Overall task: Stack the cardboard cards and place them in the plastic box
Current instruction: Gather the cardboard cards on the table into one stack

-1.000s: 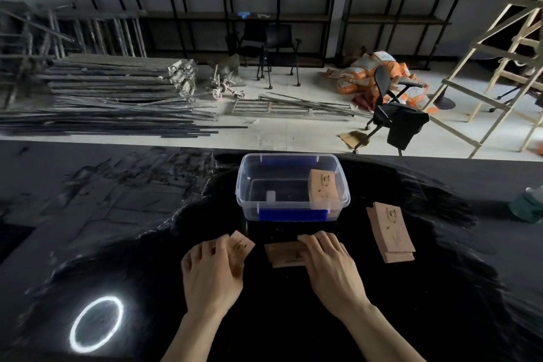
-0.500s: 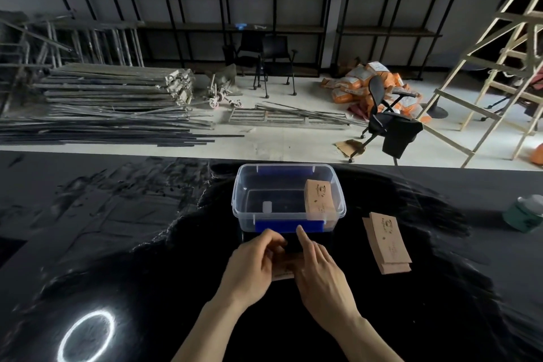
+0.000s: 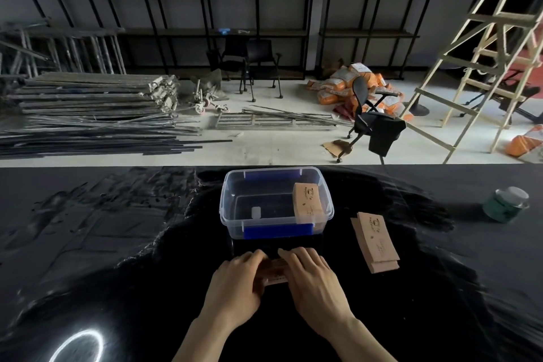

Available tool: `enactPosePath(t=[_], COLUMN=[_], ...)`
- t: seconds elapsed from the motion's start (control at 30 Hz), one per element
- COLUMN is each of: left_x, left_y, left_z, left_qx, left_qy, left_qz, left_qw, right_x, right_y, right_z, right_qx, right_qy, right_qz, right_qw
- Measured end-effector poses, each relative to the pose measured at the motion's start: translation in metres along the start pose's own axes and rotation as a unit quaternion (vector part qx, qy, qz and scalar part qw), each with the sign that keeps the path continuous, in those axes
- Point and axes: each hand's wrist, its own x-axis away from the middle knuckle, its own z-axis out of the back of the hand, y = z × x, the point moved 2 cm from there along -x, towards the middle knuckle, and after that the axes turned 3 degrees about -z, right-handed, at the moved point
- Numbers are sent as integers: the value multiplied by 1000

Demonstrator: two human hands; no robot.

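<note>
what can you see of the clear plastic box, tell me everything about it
The plastic box is a clear, lidless rectangular tub with rounded corners and a blue clip on its near and far long sides. It stands upright on the black table, just beyond both hands, which do not touch it. Inside, a stack of cardboard cards sits at its right end; a small pale spot shows near the front wall.

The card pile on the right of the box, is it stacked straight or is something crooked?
Slightly crooked: the card pile is fanned, with lower cards sticking out at its left and near edges. Nothing else looks odd.
</note>
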Motion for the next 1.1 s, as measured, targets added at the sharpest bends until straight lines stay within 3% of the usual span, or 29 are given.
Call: enactPosePath(t=[0.2, 0.27, 0.33, 0.43, 0.57, 0.63, 0.73, 0.83, 1.0, 1.1], left_x=[-16, -20, -64, -62, -74, -75, -79, -88, -110, -127], left_y=[15, 22, 75, 87, 130, 143, 154, 164, 164, 171], left_z=[-2, 5, -16, -20, -51, -60, -70, -65, -63, -68], left_qx=[-28, 2, 48, 214, 379, 444, 468, 443, 344, 275], left_qy=[-17, -40, -35, -41, -44, -53, -63, -52, -38, -29], left_qz=[-34, -25, -67, -23, 57, 102, 133, 147, 116, 136], left_qw=[999, 999, 996, 976, 923, 889, 872, 883, 931, 951], right_x=[-1, -2, 18, 31, 46, 50, 48, 38, 11, -1], right_y=[1, 9, 72, 91, 121, 126, 126, 138, 165, 178], right_z=[13, 20, 49, 57, 70, 73, 77, 88, 87, 83], right_qx=[-21, -49, -107, -265, -546, -577, -573, -538, -376, -268], right_qy=[-24, 8, 91, 158, 115, 136, 181, 198, 148, 127], right_qz=[-19, -51, -177, -296, -408, -415, -411, -410, -434, -449], right_qw=[999, 997, 974, 904, 723, 691, 685, 709, 805, 843])
